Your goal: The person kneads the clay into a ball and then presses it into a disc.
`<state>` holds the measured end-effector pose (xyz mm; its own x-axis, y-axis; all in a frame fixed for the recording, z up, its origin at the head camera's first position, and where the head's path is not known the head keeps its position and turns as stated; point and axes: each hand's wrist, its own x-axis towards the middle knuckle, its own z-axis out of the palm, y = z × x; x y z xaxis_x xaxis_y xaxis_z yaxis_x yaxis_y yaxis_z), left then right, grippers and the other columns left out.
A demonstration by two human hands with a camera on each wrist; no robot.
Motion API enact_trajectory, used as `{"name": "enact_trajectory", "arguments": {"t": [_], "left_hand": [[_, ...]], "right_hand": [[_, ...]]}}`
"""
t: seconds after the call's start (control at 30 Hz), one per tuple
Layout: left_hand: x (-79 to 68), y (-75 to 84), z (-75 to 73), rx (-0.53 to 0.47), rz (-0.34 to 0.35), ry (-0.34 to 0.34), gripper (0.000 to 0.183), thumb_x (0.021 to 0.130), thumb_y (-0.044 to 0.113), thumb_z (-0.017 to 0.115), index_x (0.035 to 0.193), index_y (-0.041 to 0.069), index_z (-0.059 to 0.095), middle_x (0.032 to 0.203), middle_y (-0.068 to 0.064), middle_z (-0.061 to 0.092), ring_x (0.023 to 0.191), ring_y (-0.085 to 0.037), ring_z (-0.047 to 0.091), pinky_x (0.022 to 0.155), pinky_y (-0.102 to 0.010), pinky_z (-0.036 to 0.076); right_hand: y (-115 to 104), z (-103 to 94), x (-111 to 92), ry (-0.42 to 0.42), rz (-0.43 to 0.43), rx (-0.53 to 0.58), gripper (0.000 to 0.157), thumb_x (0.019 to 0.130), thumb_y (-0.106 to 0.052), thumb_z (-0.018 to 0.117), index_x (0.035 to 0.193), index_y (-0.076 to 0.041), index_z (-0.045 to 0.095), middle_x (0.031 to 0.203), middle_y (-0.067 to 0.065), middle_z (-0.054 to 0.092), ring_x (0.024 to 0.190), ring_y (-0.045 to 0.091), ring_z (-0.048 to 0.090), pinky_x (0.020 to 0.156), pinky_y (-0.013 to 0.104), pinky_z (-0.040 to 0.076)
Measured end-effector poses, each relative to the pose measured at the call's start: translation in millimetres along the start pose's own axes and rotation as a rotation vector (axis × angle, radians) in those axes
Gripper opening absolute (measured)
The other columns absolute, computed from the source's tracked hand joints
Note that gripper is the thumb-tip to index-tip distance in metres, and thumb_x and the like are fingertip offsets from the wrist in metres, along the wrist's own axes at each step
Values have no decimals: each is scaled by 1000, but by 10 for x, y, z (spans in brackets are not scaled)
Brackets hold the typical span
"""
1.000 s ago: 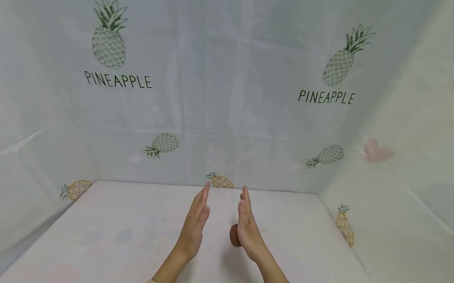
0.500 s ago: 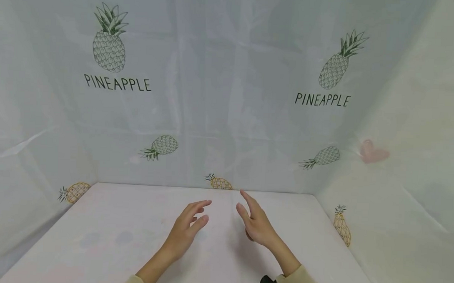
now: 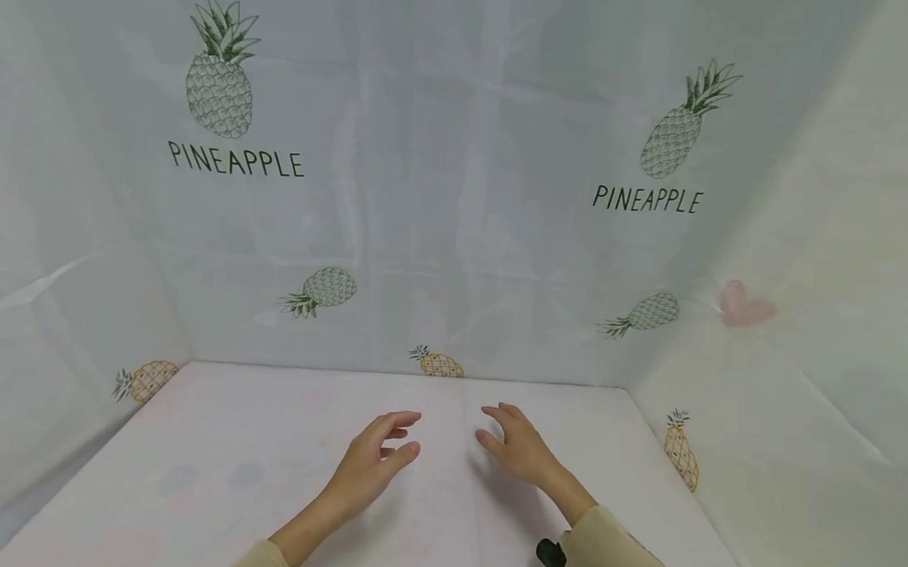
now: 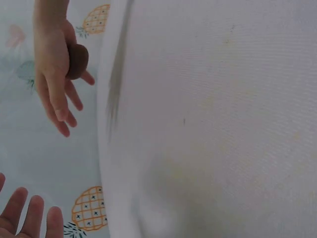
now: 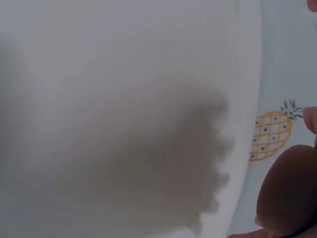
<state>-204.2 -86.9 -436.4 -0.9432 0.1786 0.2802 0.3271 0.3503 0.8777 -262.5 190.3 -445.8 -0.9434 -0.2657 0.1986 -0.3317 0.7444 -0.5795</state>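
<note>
My right hand [image 3: 522, 447] holds a brown egg-shaped thing [image 4: 78, 61] against its palm, which faces down over the table. In the left wrist view, the fingers and thumb spread loosely past it. The brown shape also fills the lower right of the right wrist view, with fingers partly cut off at the frame's edge. From the head view the right hand hides it. Across a gap, my left hand [image 3: 368, 464] hovers over the table at the left, fingers relaxed and bent, nothing between them. Only its fingertips show at the lower left of the left wrist view.
A white cloth covers the table [image 3: 254, 427]. Pineapple-printed sheeting [image 3: 457, 192] rises behind the table and along both sides. A small black device [image 3: 551, 555] sits at the right sleeve. Soft hand shadows lie on the cloth.
Both hands were raised nearly upright, palms facing; they have tilted down and moved apart, fingers loosening. The brown thing, visible beside the right palm earlier, is now hidden in the head view.
</note>
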Motion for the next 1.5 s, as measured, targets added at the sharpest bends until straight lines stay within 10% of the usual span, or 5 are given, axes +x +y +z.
{"name": "enact_trajectory", "arguments": {"t": [0.8, 1.5], "left_hand": [[40, -166, 88, 147, 70, -75, 52, 96, 25, 80, 144, 16, 63, 143, -3, 63, 132, -35, 59, 104, -54, 54], [57, -277, 182, 505, 237, -73, 51, 88, 27, 86, 135, 19, 69, 142, -6, 64, 131, -34, 57, 101, -61, 50]], "right_hand": [[179, 281, -44, -41, 102, -139, 52, 104, -38, 67, 146, -8, 62, 157, 27, 48, 147, 58, 37, 107, 88, 27], [163, 286, -9, -66, 179, -179, 51, 113, -41, 46, 149, -9, 60, 159, 28, 45, 149, 63, 29, 112, 87, 18]]}}
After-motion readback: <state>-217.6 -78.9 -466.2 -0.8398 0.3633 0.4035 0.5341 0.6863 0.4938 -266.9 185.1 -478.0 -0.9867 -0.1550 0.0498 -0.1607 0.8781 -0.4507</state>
